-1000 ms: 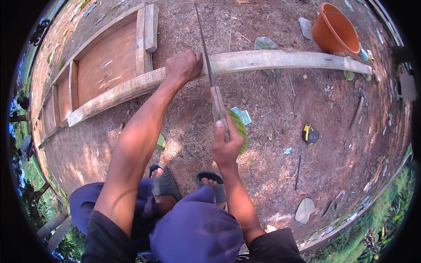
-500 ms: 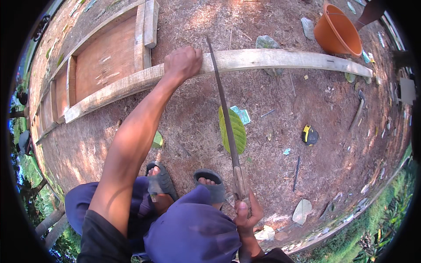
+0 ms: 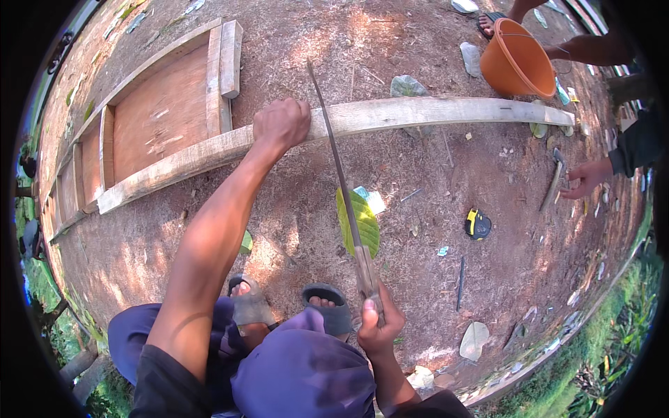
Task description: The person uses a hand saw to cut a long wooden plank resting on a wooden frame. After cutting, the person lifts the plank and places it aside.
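Note:
A long pale wooden plank (image 3: pixel 418 113) crosses in front of me, its left part lying along a wooden frame. My left hand (image 3: pixel 281 124) is closed over the plank, pressing on it just left of a handsaw (image 3: pixel 339 161). The saw's narrow dark blade lies across the plank, its tip past the far edge. Nearer to me, my right hand (image 3: pixel 381 326) grips the saw's wooden handle, the thumb along its top. Whether the blade has cut into the wood cannot be made out.
The panelled wooden frame (image 3: pixel 160 104) lies at left. An orange bucket (image 3: pixel 505 66) stands far right. Another person's hand (image 3: pixel 591 177) reaches toward a hammer (image 3: pixel 554 181). A tape measure (image 3: pixel 478 224), green leaf (image 3: pixel 369 226) and thin dark rod (image 3: pixel 460 284) lie on the dirt.
My right hand has pushed the saw forward, so more blade shows beyond the plank. Another person's hand has come in at right near the hammer. The view has shifted slightly.

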`<move>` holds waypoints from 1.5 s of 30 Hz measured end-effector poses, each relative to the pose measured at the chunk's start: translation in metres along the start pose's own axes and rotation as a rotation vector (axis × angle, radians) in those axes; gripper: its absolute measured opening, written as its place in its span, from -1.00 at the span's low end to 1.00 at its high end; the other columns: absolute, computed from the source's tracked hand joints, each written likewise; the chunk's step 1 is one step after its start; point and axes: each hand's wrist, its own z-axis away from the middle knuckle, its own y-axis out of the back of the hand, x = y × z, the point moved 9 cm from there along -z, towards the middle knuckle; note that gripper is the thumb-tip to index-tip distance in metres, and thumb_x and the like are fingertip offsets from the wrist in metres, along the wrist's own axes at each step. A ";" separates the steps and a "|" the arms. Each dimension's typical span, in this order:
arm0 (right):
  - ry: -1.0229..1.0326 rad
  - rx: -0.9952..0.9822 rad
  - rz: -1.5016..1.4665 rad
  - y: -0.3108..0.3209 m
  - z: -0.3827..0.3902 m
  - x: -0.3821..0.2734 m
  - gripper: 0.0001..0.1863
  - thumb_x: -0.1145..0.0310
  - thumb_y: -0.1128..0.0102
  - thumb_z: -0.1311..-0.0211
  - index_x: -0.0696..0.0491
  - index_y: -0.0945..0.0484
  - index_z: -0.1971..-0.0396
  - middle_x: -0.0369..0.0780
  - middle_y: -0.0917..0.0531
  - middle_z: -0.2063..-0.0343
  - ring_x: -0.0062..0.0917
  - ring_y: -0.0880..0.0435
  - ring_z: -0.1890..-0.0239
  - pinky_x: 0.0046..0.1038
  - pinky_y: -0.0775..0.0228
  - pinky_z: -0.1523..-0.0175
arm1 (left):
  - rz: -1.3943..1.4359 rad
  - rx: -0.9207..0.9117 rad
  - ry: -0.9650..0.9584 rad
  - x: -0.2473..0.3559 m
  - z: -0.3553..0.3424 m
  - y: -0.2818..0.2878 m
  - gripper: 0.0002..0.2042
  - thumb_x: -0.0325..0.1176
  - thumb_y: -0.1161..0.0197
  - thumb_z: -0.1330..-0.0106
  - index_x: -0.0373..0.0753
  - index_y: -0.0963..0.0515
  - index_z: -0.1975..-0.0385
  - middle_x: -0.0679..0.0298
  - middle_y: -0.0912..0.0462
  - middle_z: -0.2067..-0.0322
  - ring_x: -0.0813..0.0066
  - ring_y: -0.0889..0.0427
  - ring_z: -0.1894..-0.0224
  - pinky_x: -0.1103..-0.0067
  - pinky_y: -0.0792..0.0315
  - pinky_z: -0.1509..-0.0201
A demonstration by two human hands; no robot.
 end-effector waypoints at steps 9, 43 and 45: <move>0.068 0.095 -0.054 -0.078 -0.107 0.023 -0.54 0.37 -0.10 -0.37 0.25 -0.49 -0.21 -0.19 -0.69 0.45 -0.61 -0.59 0.51 -0.42 -0.49 0.36 | -0.142 0.111 -0.154 0.008 -0.004 0.002 -0.58 -0.27 0.22 -0.40 -0.18 -0.42 0.72 0.25 -0.46 0.74 0.40 -0.43 0.71 0.33 -0.44 0.59; -0.038 0.029 0.030 -0.052 -0.033 0.055 -0.50 0.32 -0.06 -0.34 0.35 -0.50 -0.15 -0.02 -0.75 0.22 -0.41 -0.77 0.29 -0.42 -0.58 0.15 | -0.076 0.049 -0.126 0.009 -0.002 -0.006 -0.56 -0.21 0.23 -0.42 -0.14 -0.37 0.73 0.26 -0.42 0.75 0.38 -0.39 0.71 0.34 -0.40 0.60; -0.049 0.029 0.006 -0.083 -0.099 0.045 -0.53 0.37 -0.08 -0.34 0.35 -0.50 -0.15 -0.03 -0.75 0.21 -0.42 -0.77 0.25 -0.44 -0.57 0.10 | 0.018 -0.025 -0.048 0.012 -0.001 0.001 -0.54 -0.18 0.20 -0.39 -0.21 -0.40 0.75 0.10 -0.53 0.70 0.22 -0.51 0.66 0.21 -0.45 0.45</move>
